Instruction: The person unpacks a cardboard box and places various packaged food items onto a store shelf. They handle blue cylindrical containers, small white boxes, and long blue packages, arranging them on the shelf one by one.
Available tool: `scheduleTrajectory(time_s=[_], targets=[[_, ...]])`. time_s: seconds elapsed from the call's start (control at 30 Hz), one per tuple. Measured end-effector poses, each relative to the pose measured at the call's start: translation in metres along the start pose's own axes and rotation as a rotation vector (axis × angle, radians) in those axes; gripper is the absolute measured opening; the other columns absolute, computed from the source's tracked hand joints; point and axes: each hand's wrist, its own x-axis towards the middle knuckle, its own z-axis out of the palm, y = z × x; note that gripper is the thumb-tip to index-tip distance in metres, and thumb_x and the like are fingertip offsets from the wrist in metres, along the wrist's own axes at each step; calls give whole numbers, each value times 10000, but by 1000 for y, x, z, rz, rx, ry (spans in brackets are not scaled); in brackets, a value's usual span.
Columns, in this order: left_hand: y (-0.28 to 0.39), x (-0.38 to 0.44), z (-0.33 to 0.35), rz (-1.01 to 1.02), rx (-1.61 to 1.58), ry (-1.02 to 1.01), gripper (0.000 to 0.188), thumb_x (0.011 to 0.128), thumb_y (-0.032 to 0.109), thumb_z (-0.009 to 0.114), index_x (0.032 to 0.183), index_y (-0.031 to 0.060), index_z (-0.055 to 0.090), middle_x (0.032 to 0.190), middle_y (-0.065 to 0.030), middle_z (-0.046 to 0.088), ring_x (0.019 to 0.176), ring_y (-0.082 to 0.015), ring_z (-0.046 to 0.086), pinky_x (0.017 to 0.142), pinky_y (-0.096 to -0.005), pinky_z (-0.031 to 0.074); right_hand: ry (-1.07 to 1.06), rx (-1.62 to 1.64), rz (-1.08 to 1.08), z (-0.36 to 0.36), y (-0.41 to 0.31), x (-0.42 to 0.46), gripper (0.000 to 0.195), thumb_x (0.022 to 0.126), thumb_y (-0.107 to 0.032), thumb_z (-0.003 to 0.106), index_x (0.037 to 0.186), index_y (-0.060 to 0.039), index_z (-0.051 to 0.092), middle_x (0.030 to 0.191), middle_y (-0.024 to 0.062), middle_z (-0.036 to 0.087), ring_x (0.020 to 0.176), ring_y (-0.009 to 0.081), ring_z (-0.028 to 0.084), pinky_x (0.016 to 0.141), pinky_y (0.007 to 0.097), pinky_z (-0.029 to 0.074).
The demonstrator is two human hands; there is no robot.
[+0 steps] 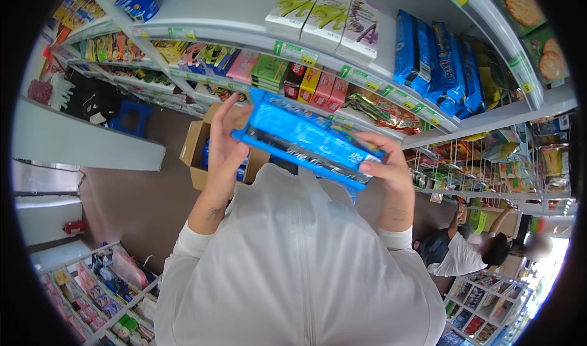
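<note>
A long blue plastic snack package [307,137] is held tilted in front of my chest, its right end lower than its left. My left hand [224,139] steadies the left end, with the thumb at its lower corner and the fingers raised along its edge. At the other end, my right hand [387,160] pinches the package between thumb and fingers. Similar blue packages [412,52] stand in a row on the shelf ahead to the right. Below my left hand, an open cardboard box [197,151] holds more blue items, partly hidden by the hand and package.
Green and purple snack boxes [330,13] sit on the upper shelf [220,13]. Lower shelves carry small coloured boxes [316,87]. A white counter [91,135] and a blue stool [130,116] are at left. Another person [463,254] reaches toward shelves at right.
</note>
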Motion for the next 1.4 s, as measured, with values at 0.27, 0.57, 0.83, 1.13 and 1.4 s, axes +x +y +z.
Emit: scheduleTrajectory(time_s=[0.27, 0.57, 0.83, 1.13, 1.4], targets=[[-21, -10, -5, -398, -179, 178, 431, 951, 331, 523, 1279, 68, 431, 1068, -85, 661, 935, -181, 685, 721, -287, 576, 60, -175, -259, 30, 3, 14, 596, 703, -119, 838, 1234, -11, 592, 1207, 99, 625, 1023, 164, 627, 862, 265, 486], [-27, -4, -6, -535, -291, 412, 260, 958, 374, 524, 1022, 122, 544, 910, -41, 680, 727, -99, 650, 616, -215, 528, 104, -1038, -641, 56, -22, 9, 726, 620, -266, 839, 1268, -74, 575, 1245, 109, 583, 1059, 304, 570, 873, 383, 489], [-14, -11, 0, -387, -100, 251, 422, 968, 322, 524, 1289, 63, 440, 981, -67, 673, 811, -136, 683, 669, -241, 559, 45, -1216, -482, 56, -14, 10, 763, 636, -184, 792, 1332, -70, 501, 1188, 113, 585, 1003, 311, 579, 861, 395, 481], [-22, -20, -6, -147, -83, 134, 474, 1022, 373, 317, 1338, 43, 444, 1314, -131, 540, 928, -162, 647, 722, -234, 515, 79, -1020, -487, 43, -34, 13, 637, 638, -170, 795, 1208, -31, 547, 1107, 173, 597, 1008, 362, 587, 875, 406, 476], [-14, -25, -17, -16, 9, 305, 456, 970, 340, 362, 1237, 19, 546, 1392, -126, 478, 934, -171, 626, 674, -226, 488, 889, -1045, -433, 9, -110, 9, 564, 673, -230, 790, 1144, -13, 567, 939, 175, 662, 869, 305, 660, 760, 373, 506]])
